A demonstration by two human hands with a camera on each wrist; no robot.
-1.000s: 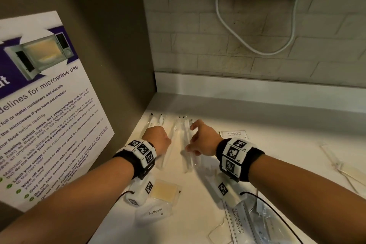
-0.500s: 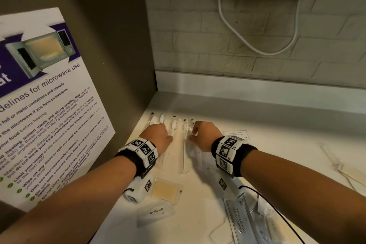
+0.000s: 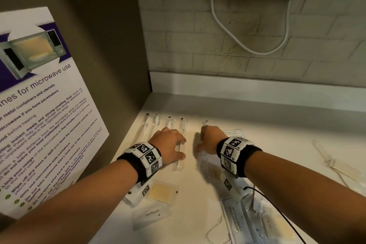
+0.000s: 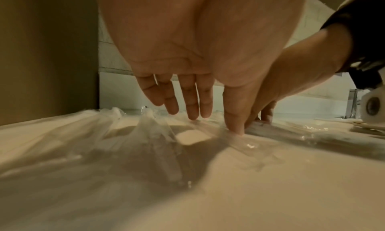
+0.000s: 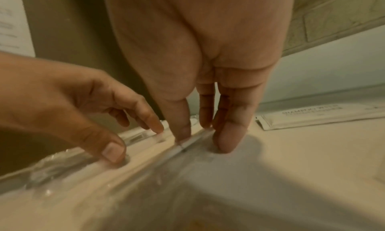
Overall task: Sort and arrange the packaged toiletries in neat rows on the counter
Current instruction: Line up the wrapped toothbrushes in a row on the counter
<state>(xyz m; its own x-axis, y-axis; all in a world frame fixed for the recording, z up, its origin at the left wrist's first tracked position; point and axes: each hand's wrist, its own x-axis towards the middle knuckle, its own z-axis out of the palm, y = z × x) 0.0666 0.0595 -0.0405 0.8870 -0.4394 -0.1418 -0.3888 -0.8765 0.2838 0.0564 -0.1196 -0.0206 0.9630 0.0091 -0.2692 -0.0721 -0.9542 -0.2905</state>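
Head view: both hands flat, fingers straight — left hand (image 3: 168, 144) and right hand (image 3: 210, 140) pressing wrapped toothbrushes (image 3: 181, 144) on the counter (image 3: 277, 144).

The surface (image 3: 277, 140) looks smooth and matt, pale cream. The toothbrush wrappers (image 3: 179, 156) are clear glossy plastic, wrinkled. At 5 o'clock the shampoo sachet (image 3: 235, 222) seems matt paper. The back wall (image 3: 237, 45) is rough tile, and the poster (image 3: 39, 115) is smooth paper.

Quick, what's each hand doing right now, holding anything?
Left hand: open, fingers straight, pressing on the clear toothbrush packets.
Right hand: open, fingertips pushing one wrapped toothbrush along the counter.
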